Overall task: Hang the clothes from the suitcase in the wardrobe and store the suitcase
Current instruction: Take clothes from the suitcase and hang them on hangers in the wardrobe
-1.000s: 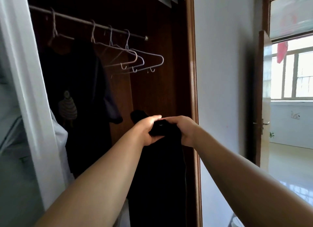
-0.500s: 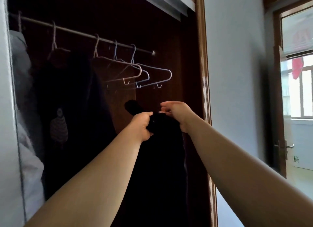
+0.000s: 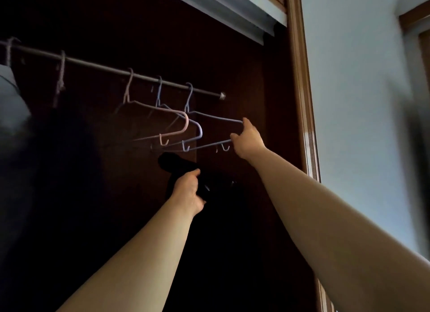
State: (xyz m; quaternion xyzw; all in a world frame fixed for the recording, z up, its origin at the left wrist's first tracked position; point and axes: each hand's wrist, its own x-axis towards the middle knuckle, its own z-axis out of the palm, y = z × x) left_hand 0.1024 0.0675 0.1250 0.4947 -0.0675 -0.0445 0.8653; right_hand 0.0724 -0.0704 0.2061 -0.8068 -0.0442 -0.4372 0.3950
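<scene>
The inside of the wardrobe is very dark, so the black garment blends into the shadow below it. Only its bunched upper end shows clearly, and its lower part cannot be traced against the dark. Its kind cannot be told. Dark clothes hanging at the left are little more than a shape. A pale garment is cut off by the left edge. The far right of the view is blurred.

The left hand grips the black garment near its top, fingers curled round the cloth. A rounded end of the cloth sticks up and to the left of the knuckles, and the rest hangs down to the right of the wrist. The garment is just below the hangers and touches none of them.

The right hand is higher and further right. It pinches the right end of the blue hanger, with the forefinger on the top wire and the thumb at the lower bar. That hanger's hook is on the rail.

On the rail in the wardrobe, from the right, hang the held blue hanger, a second blue hanger and a pink hanger, all bare. Further left are two more hooks above the dark clothes. The wooden frame bounds the wardrobe on the right, with the pale wall beyond.
</scene>
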